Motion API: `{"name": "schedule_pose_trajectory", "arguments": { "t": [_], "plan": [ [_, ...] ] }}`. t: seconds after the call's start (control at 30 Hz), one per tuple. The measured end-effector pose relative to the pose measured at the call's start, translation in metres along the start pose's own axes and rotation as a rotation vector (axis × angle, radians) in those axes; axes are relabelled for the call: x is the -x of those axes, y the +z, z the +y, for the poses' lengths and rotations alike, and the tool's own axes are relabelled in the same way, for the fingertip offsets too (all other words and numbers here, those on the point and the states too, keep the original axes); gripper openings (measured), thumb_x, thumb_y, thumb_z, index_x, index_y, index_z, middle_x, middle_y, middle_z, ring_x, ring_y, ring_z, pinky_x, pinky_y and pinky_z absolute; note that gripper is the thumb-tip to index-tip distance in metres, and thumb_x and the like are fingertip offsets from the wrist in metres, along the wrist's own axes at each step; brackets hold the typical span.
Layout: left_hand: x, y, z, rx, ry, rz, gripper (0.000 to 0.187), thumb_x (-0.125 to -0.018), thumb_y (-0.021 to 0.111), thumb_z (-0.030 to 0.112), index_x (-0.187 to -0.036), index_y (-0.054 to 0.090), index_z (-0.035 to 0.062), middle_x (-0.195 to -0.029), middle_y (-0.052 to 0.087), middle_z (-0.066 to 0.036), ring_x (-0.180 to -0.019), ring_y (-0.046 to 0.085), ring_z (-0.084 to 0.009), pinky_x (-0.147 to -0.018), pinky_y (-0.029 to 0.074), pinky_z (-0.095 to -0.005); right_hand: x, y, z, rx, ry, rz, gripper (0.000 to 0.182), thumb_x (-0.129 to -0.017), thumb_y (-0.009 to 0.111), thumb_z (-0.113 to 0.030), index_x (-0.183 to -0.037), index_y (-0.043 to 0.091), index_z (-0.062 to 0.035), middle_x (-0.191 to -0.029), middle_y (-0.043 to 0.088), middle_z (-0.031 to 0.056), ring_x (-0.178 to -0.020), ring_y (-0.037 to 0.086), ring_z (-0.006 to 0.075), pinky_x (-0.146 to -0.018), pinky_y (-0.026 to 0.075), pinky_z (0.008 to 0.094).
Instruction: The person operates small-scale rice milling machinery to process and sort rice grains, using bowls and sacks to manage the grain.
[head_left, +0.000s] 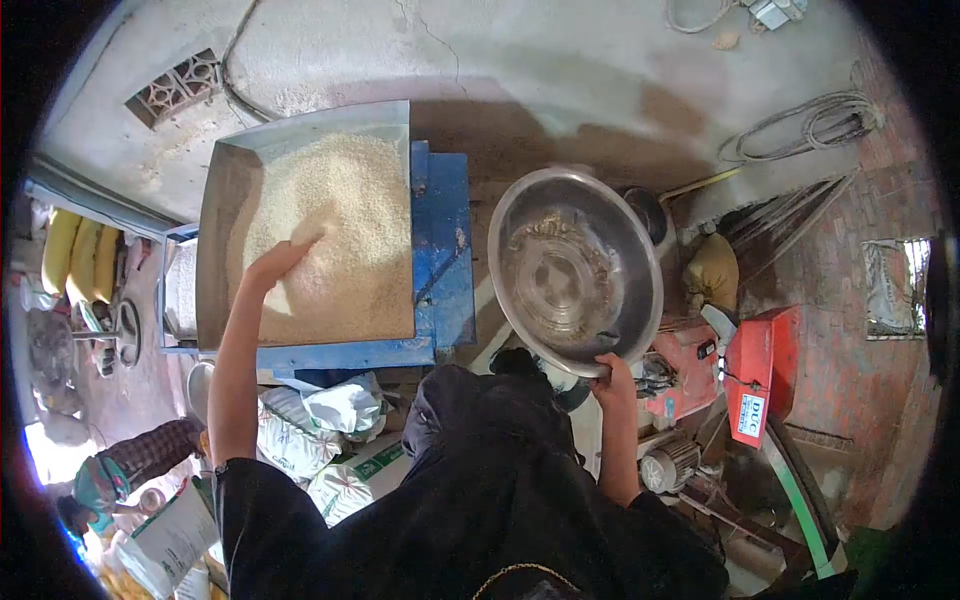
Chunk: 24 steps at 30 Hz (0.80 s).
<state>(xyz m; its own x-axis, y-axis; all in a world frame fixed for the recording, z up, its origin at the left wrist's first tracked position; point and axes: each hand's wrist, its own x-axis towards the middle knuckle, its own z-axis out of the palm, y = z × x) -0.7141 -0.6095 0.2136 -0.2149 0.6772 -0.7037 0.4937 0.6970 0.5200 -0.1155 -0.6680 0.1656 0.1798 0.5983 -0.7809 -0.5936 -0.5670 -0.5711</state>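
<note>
A square metal hopper [230,165] holds a heap of pale grain [350,190] that looks like rice. My left hand [282,262] reaches over its near side, fingers stretched out onto the grain, and holds nothing. To the right, a large round metal basin [505,270] is tilted with its inside towards me. My right hand [612,380] is closed on the basin's near rim. Inside the basin only a thin scatter of residue shows on the bottom and sides.
The hopper sits on a blue machine frame [445,250]. White sacks [295,430] stand below it. Right of the basin are a red machine hopper [765,375], a motor [670,465] and a tan sack [712,272]. Another person [100,490] is at lower left, near upright sacks.
</note>
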Motion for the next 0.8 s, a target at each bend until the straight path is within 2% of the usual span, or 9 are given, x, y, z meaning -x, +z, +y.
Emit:
{"name": "schedule_pose_trajectory", "arguments": {
  "t": [0.07, 0.13, 0.17, 0.27, 0.33, 0.4, 0.5, 0.6, 0.8],
  "plan": [
    [-0.006, 0.007, -0.016, 0.194, 0.025, -0.101, 0.062, -0.084, 0.050, 0.049, -0.118, 0.050, -0.0021, -0.110, 0.057, -0.015, -0.102, 0.054, -0.0224, -0.086, 0.043, -0.0327, -0.001, 0.005, 0.002, 0.006, -0.015, 0.020, 0.018, -0.073, 0.053, 0.000, -0.090, 0.048, -0.0020, -0.086, 0.053, 0.0071, -0.076, 0.057, 0.0213, -0.062, 0.050, 0.0330],
    [-0.026, 0.023, -0.039, 0.737, 0.192, -0.296, 0.045, -0.090, 0.047, 0.032, -0.120, 0.048, -0.0005, -0.108, 0.059, -0.009, -0.098, 0.056, -0.0168, -0.084, 0.044, -0.0285, -0.008, 0.008, 0.004, -0.029, 0.000, -0.015, 0.019, -0.072, 0.053, 0.001, -0.090, 0.048, -0.0023, -0.085, 0.053, 0.0077, -0.075, 0.057, 0.0216, -0.062, 0.050, 0.0324],
    [-0.031, 0.031, -0.040, 0.873, 0.185, -0.215, 0.038, -0.091, 0.045, 0.028, -0.118, 0.050, 0.0008, -0.108, 0.059, -0.005, -0.096, 0.057, -0.0163, -0.082, 0.046, -0.0280, 0.001, 0.021, 0.002, -0.025, 0.002, -0.019, 0.019, -0.072, 0.053, 0.001, -0.090, 0.048, -0.0023, -0.085, 0.053, 0.0077, -0.075, 0.057, 0.0216, -0.062, 0.050, 0.0324],
    [-0.017, 0.045, -0.003, 1.153, 0.210, -0.351, 0.036, -0.090, 0.045, 0.026, -0.116, 0.051, 0.0027, -0.110, 0.058, -0.006, -0.096, 0.057, -0.0182, -0.082, 0.047, -0.0301, 0.012, 0.047, -0.004, 0.053, 0.002, 0.064, 0.011, -0.073, 0.054, 0.001, -0.077, 0.046, -0.0061, -0.081, 0.049, 0.0043, -0.077, 0.054, 0.0183, -0.068, 0.049, 0.0316],
    [-0.023, 0.045, 0.004, 1.176, 0.283, -0.362, 0.035, -0.091, 0.043, 0.027, -0.116, 0.051, 0.0045, -0.112, 0.056, -0.007, -0.098, 0.056, -0.0196, -0.083, 0.047, -0.0322, -0.005, 0.039, -0.002, -0.032, -0.020, 0.008, 0.016, -0.073, 0.054, 0.001, -0.084, 0.045, -0.0048, -0.086, 0.050, 0.0052, -0.081, 0.053, 0.0198, -0.071, 0.049, 0.0332],
    [-0.003, 0.037, 0.031, 1.261, 0.286, -0.208, 0.036, -0.091, 0.039, 0.028, -0.118, 0.049, 0.0052, -0.113, 0.055, -0.008, -0.098, 0.056, -0.0204, -0.084, 0.046, -0.0365, -0.012, 0.033, -0.002, -0.060, -0.023, -0.005, 0.015, -0.071, 0.055, 0.002, -0.083, 0.048, -0.0042, -0.086, 0.052, 0.0059, -0.079, 0.055, 0.0213, -0.070, 0.050, 0.0334],
    [-0.002, 0.018, 0.040, 1.365, 0.341, -0.176, 0.038, -0.092, 0.037, 0.029, -0.119, 0.048, 0.0050, -0.114, 0.055, -0.008, -0.100, 0.055, -0.0217, -0.087, 0.044, -0.0412, 0.006, 0.047, -0.007, -0.072, -0.032, 0.027, 0.015, -0.068, 0.056, 0.003, -0.081, 0.052, -0.0033, -0.085, 0.056, 0.0070, -0.077, 0.057, 0.0230, -0.070, 0.051, 0.0339],
    [0.000, -0.001, 0.044, 1.447, 0.429, -0.059, 0.038, -0.092, 0.038, 0.027, -0.119, 0.047, 0.0025, -0.113, 0.056, -0.013, -0.101, 0.056, -0.0236, -0.088, 0.045, -0.0401, 0.004, 0.041, -0.008, -0.037, -0.041, 0.067, 0.014, -0.068, 0.056, 0.003, -0.080, 0.051, -0.0025, -0.084, 0.056, 0.0078, -0.076, 0.058, 0.0234, -0.071, 0.052, 0.0347],
    [0.060, -0.031, 0.095, 1.511, 0.563, -0.230, 0.055, -0.093, 0.034, 0.038, -0.122, 0.040, -0.0082, -0.119, 0.050, -0.018, -0.113, 0.047, -0.0261, -0.096, 0.038, -0.0404, -0.005, 0.022, -0.009, -0.031, -0.044, 0.119, 0.012, -0.068, 0.056, 0.001, -0.079, 0.051, -0.0019, -0.080, 0.055, 0.0079, -0.071, 0.058, 0.0224, -0.067, 0.052, 0.0329]
  ]
}}
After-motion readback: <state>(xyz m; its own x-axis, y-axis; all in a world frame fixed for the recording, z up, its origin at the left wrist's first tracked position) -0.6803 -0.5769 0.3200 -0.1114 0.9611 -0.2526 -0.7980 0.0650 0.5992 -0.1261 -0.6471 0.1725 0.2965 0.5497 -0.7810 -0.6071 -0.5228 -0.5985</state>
